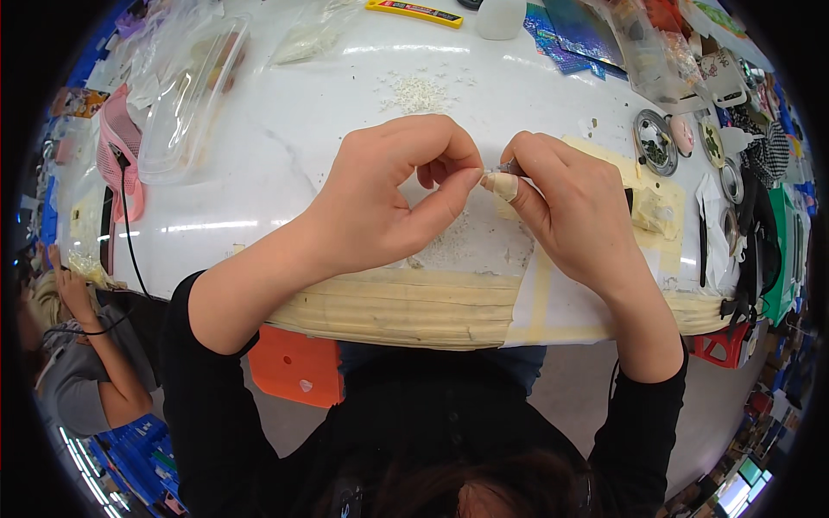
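My left hand (380,186) is closed in a pinch, thumb against index finger, on something too small to name. My right hand (574,194) meets it fingertip to fingertip. Its fingers are closed on a small greyish piece (509,167) that is mostly covered by them. Pale tape (501,185) wraps the right thumb's tip. A tiny whitish bit shows between the two pinches. Beyond my hands lies a loose heap of tiny white pieces (420,93) on the white table (268,95). More fine white scraps (445,246) are scattered under my hands.
A clear plastic box (194,104) and a pink mesh pouch (121,151) lie at left. Round metal tins (656,142) and taped paper are at right. A yellow cutter (414,12) lies at the far side. Padded tape (397,311) covers the near edge. Another person (95,363) sits at left.
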Demonstrator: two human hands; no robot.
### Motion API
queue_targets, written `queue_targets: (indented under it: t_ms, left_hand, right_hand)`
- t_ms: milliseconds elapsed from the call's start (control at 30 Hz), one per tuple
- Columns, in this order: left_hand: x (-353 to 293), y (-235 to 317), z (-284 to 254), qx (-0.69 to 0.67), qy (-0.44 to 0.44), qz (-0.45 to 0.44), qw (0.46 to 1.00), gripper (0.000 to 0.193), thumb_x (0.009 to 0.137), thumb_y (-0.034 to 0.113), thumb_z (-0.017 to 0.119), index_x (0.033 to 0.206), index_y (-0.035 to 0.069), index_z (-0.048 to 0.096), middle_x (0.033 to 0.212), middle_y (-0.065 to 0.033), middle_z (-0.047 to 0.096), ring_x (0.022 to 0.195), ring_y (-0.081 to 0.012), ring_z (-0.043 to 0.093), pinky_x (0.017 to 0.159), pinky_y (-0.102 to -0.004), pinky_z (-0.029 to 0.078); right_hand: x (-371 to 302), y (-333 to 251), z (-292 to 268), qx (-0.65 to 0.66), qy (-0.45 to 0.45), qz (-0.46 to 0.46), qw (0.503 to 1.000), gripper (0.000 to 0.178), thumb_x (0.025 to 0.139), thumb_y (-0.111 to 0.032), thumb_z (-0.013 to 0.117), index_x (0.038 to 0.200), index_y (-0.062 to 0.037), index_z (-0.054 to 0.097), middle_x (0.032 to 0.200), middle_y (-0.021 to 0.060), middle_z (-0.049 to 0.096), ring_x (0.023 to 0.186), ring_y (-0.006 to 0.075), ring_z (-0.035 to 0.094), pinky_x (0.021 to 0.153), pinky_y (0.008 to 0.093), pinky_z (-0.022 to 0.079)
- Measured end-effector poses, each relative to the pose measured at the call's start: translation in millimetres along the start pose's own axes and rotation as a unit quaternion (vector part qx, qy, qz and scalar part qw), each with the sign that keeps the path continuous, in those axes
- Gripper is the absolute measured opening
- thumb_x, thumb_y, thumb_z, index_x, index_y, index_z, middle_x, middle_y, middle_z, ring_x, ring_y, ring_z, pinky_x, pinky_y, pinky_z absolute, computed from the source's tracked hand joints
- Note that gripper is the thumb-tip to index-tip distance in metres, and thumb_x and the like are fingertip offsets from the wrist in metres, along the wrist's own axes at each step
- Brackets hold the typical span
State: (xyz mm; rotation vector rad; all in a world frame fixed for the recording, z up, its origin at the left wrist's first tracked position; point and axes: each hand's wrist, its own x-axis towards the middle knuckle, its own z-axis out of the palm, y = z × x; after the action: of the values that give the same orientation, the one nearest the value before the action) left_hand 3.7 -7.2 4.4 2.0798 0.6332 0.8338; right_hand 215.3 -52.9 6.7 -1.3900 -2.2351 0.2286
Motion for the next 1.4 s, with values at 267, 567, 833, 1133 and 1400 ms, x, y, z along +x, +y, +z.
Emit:
queue_targets:
  t_ms: [267,567,833,1133,1400]
  left_hand:
    - [4.4,-5.0,1.2,0.194,0.046,0.179,0.964,0.02,0.073,-0.009,0.07,0.089,0.002,0.064,0.078,-0.0081,0.061,0.069,-0.0222,0.058,0.059,-0.0303,0.046]
    - [3.6,-6.5,2.4,0.21,0.043,0.191,0.958,0.022,0.072,-0.009,0.07,0.09,0.003,0.064,0.079,-0.008,0.061,0.07,-0.0223,0.058,0.06,-0.0311,0.047]
    - [3.4,-7.7,2.1,0.226,0.042,0.205,0.951,0.025,0.068,-0.009,0.071,0.089,0.003,0.063,0.08,-0.0072,0.06,0.07,-0.0228,0.058,0.059,-0.0318,0.047]
    - [3.4,-7.7,1.4,0.229,0.039,0.205,0.951,0.026,0.067,-0.009,0.071,0.089,0.003,0.063,0.08,-0.0072,0.06,0.071,-0.0234,0.058,0.059,-0.0324,0.047]
    - [3.5,-7.3,1.0,0.224,0.036,0.203,0.952,0.025,0.068,-0.009,0.071,0.089,0.002,0.063,0.079,-0.0073,0.06,0.071,-0.0234,0.058,0.059,-0.0323,0.047]
  right_hand:
    - [-0.4,-1.8,-2.4,-0.047,-0.017,-0.001,0.999,0.015,0.084,-0.014,0.068,0.088,-0.008,0.055,0.075,0.0052,0.057,0.063,0.027,0.057,0.054,0.0361,0.044]
    - [-1.6,-2.1,-1.5,-0.051,-0.022,-0.002,0.998,0.014,0.081,-0.007,0.066,0.089,-0.0086,0.054,0.076,0.0049,0.056,0.066,0.0266,0.058,0.055,0.0368,0.044]
    - [-2.2,-1.3,-1.5,-0.054,-0.024,-0.008,0.998,0.014,0.08,-0.007,0.065,0.089,-0.0093,0.055,0.074,0.0054,0.053,0.065,0.027,0.057,0.054,0.0372,0.043]
    - [-1.5,-2.3,-1.3,-0.064,-0.006,-0.021,0.998,0.015,0.078,-0.006,0.065,0.088,-0.0096,0.055,0.071,0.0052,0.05,0.063,0.0262,0.055,0.053,0.0372,0.043]
    - [-1.5,-2.5,-1.0,-0.066,-0.004,-0.016,0.998,0.016,0.078,-0.006,0.066,0.088,-0.0093,0.054,0.072,0.0051,0.05,0.064,0.0255,0.056,0.053,0.0371,0.043]
